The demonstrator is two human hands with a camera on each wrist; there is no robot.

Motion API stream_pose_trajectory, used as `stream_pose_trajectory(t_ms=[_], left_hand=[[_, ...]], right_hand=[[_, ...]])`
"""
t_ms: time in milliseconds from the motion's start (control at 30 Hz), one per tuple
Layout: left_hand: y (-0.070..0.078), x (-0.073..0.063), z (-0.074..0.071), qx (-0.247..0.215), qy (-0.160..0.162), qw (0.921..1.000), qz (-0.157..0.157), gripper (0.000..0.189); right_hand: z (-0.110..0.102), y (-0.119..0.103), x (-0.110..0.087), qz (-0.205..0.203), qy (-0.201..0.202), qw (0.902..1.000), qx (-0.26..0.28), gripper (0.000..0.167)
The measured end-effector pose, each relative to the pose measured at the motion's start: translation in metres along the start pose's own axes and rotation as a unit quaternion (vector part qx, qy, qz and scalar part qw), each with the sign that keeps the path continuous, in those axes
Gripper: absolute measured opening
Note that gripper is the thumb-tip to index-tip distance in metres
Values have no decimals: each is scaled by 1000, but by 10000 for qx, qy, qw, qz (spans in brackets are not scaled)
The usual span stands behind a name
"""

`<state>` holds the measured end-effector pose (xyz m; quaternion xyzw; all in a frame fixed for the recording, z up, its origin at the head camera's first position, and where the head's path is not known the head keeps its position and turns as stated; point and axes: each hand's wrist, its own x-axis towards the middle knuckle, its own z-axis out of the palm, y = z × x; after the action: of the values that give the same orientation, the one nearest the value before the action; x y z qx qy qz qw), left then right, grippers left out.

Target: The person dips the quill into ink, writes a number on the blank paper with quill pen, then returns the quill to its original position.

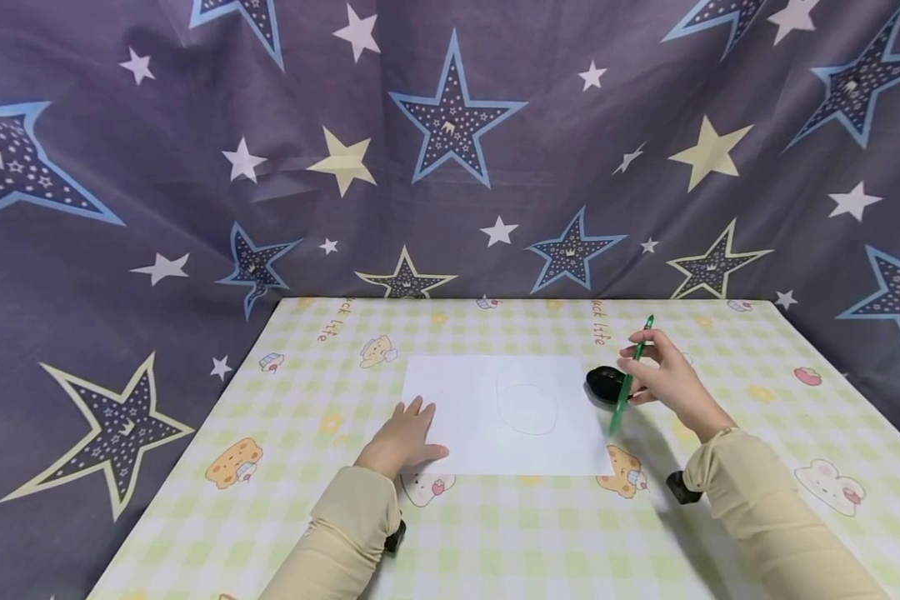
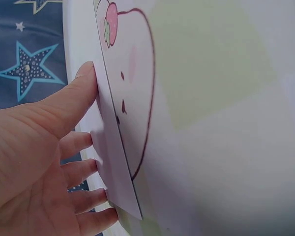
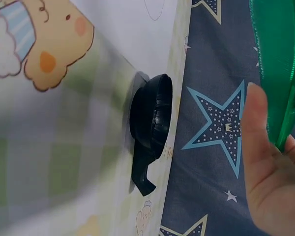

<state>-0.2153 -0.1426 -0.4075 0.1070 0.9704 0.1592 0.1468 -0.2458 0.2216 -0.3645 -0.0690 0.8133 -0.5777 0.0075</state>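
Note:
A white sheet of paper [image 1: 450, 417] lies on the table, with a thin round outline and a curved line drawn on its right half. My left hand [image 1: 403, 437] rests with spread fingers on the sheet's left edge; in the left wrist view the thumb [image 2: 81, 93] lies along the paper's near border. Above the table, just right of the paper, my right hand [image 1: 667, 379] pinches a green translucent ruler-like strip [image 1: 636, 367], held tilted. Small marks run along the strip's edge [image 3: 273, 64] in the right wrist view. Behind it sits a round black dish-like object [image 1: 606, 383] with a short handle.
A green-and-white checked tablecloth [image 1: 285, 517] with cartoon prints covers the table. Behind the table's far edge hangs a dark curtain [image 1: 450, 225] with stars. Small black devices are worn at the left wrist [image 1: 395, 537] and right wrist [image 1: 682, 488].

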Motion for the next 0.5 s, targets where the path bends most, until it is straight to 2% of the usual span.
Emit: stream_pose_trajectory(t_ms=[300,500], left_hand=[[0,0,0,36,-19,10000,3,72],[0,0,0,48,-4,10000,42,72]], right_hand=[[-5,3,-2,-41,-149,9994,-324,44],[-11,6,-3,-59,-231,9964,-810,44]])
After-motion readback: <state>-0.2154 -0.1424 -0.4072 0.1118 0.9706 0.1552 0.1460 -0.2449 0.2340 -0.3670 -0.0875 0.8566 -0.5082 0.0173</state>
